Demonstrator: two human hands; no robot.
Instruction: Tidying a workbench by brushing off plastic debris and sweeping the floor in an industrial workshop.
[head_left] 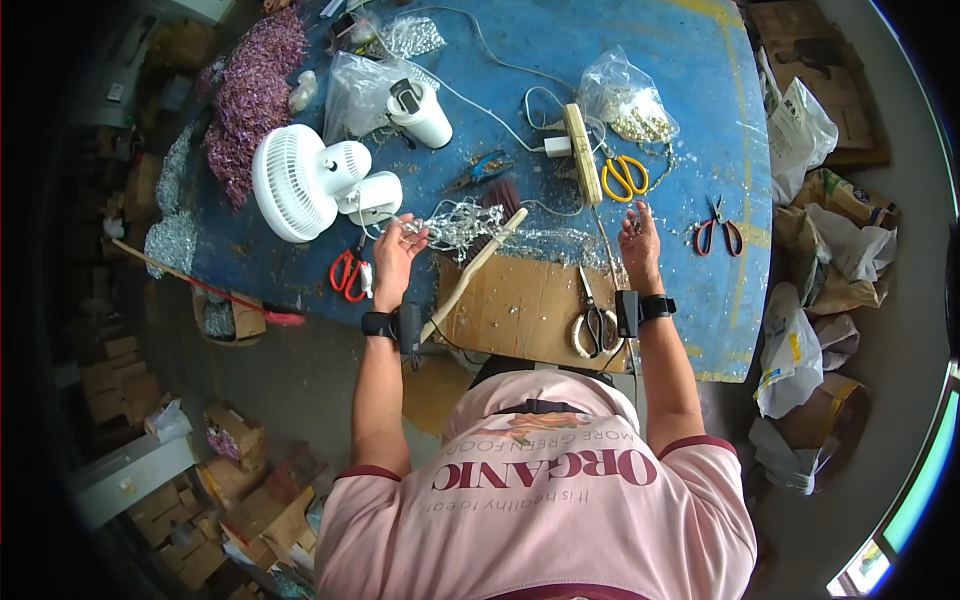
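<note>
A tangled bundle of silver bead strands (465,226) stretches across the table in front of me. At its left end, my left hand (400,245) has its palm turned up and its fingers curled onto the strands. My right hand (639,245) is at the thin right end, fingers bent and closed around the strands, which are hard to make out there. Below the bundle lies a brown cardboard sheet (510,330). A pale wooden stick (475,270) slants over the cardboard and under or against the strands; which, I cannot tell.
Red-handled scissors (346,275), white-handled scissors (594,332), yellow-handled scissors (624,178) and red-handled snips (718,235) lie about. A white fan (300,185), a white cup (422,115), pliers (478,170), a power strip (580,150) and pink tinsel (255,95) occupy the blue table (510,60).
</note>
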